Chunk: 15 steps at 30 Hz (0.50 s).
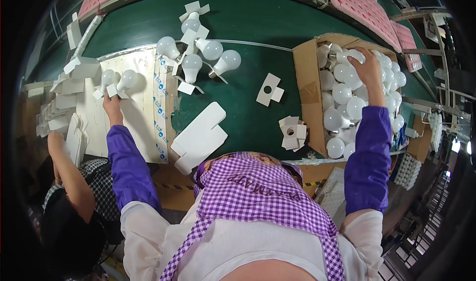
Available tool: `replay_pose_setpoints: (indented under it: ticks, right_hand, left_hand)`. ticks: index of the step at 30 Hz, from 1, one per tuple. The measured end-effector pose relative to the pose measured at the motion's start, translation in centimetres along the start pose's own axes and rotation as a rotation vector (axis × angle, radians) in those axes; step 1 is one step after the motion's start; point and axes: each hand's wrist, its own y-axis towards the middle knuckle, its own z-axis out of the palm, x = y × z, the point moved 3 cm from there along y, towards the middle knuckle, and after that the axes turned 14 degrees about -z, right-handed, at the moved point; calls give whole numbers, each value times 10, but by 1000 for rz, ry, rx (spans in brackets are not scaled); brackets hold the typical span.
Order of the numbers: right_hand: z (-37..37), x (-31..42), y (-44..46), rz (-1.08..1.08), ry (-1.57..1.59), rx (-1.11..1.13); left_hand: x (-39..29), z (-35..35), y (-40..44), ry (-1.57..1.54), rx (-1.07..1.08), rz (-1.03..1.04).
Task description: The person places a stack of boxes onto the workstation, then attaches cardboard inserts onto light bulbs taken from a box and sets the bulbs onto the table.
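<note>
On the left, my left hand (114, 106) has its fingertips closed on the white card insert at the foot of a light bulb (128, 79). A second bulb (107, 76) with a card stands right beside it, on the pale board. My right hand (368, 71) reaches into a cardboard box (308, 77) full of white bulbs (342, 93). Its fingers and thumb curl around a bulb there, partly hidden by the hand. Several bulbs fitted in card inserts (192, 67) lie in a cluster on the green surface between my hands.
A folded card insert (267, 89) and a small stack of inserts (293, 133) lie near the box. A flat white carton (201, 137) rests at the front edge. At left, another person's arm (69, 174) is by stacked white cartons (62, 102). Pink trays (359, 8) stand behind.
</note>
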Motion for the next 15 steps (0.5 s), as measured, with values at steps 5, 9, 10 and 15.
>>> replay_pose_setpoints:
  ticks: [5, 9, 10, 15]
  right_hand:
    - [27, -35, 12, 35, 133, 194]
    - [23, -31, 16, 72, 100, 214]
    - [14, -24, 13, 99, 94, 175]
    - [-29, 8, -14, 83, 14, -171]
  left_hand:
    - [-7, -20, -9, 750, -659, 429]
    - [-68, 112, -146, 111, -383, 472]
    - [-78, 160, -196, 420, -168, 283]
    - [-11, 349, -321, 657, 763, 493]
